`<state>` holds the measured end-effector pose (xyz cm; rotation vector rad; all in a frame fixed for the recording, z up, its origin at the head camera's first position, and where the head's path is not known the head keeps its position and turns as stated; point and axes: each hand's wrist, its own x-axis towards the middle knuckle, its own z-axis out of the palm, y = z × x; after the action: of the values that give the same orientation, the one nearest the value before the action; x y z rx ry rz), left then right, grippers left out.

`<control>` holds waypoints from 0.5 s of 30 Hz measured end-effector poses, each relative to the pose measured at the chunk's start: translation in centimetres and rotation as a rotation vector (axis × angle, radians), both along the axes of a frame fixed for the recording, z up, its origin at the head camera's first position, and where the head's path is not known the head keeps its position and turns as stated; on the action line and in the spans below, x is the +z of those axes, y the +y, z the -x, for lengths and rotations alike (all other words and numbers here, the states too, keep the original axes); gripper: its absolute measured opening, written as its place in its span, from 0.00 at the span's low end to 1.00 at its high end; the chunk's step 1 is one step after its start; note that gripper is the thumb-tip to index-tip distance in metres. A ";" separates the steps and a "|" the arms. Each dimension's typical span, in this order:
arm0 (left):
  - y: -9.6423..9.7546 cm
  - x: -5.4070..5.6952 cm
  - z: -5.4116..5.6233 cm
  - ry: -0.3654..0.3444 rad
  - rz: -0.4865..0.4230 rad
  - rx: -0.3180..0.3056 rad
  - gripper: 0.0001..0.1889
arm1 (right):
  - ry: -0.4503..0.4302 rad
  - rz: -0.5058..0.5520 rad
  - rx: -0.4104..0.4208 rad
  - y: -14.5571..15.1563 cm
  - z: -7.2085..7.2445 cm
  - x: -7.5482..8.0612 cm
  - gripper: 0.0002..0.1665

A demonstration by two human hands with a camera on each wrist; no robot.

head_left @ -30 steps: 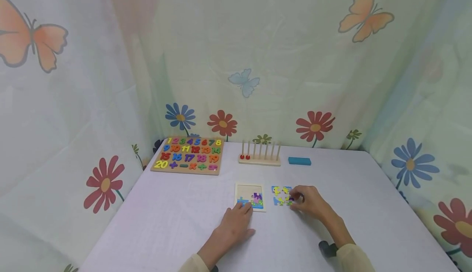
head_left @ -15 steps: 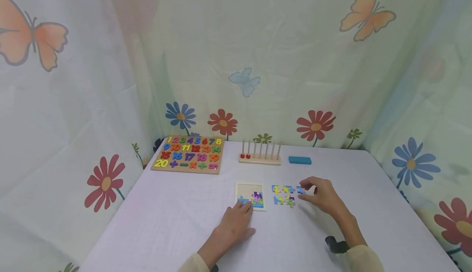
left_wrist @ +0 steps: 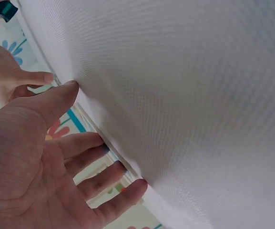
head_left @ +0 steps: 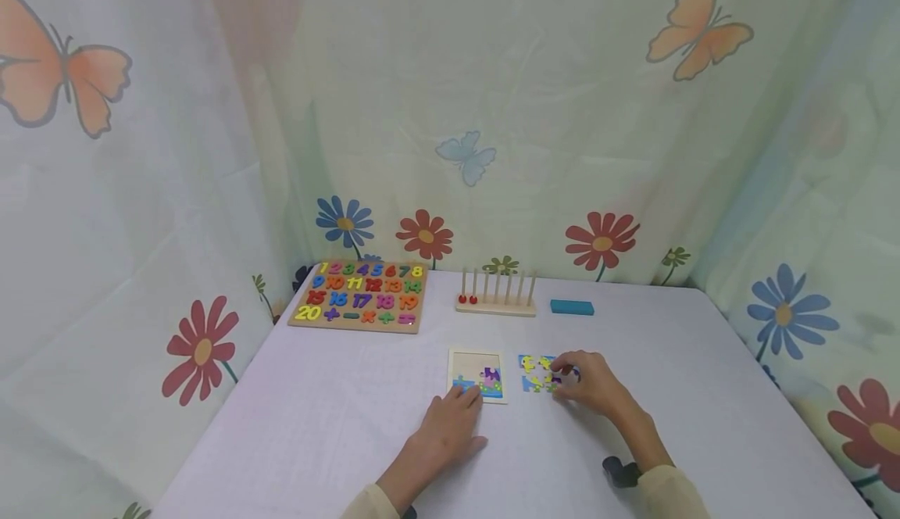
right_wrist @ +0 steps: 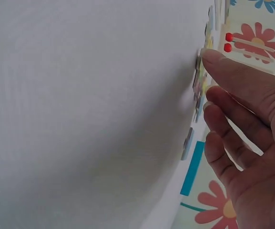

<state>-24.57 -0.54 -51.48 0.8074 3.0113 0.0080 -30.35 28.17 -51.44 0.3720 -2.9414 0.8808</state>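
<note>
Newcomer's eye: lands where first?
Likely the bright number board at the back left of the table, then the orange butterflies high on the curtains. Nearer, the left hand at the near edge of the puzzle tray and the right hand at loose puzzle pieces beside it draw attention.

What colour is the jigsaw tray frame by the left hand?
The jigsaw tray frame is pale cream; the head view shows it best.

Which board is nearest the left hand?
The small puzzle board, with the left hand at its near edge; the number board lies farther back, to the left.
</note>
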 end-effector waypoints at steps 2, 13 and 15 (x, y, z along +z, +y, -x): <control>0.0 0.0 0.0 -0.005 -0.004 0.004 0.36 | -0.012 -0.003 0.001 0.0 0.0 -0.1 0.22; 0.0 0.1 -0.1 -0.014 -0.012 0.015 0.35 | 0.006 -0.009 0.036 0.3 0.1 -0.3 0.22; 0.0 0.0 -0.1 -0.014 -0.016 0.014 0.35 | 0.009 -0.006 0.036 0.4 0.1 -0.3 0.22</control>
<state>-24.48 -0.50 -51.43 0.7848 3.0074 0.0384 -30.44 28.58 -51.77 0.4301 -2.9388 0.8719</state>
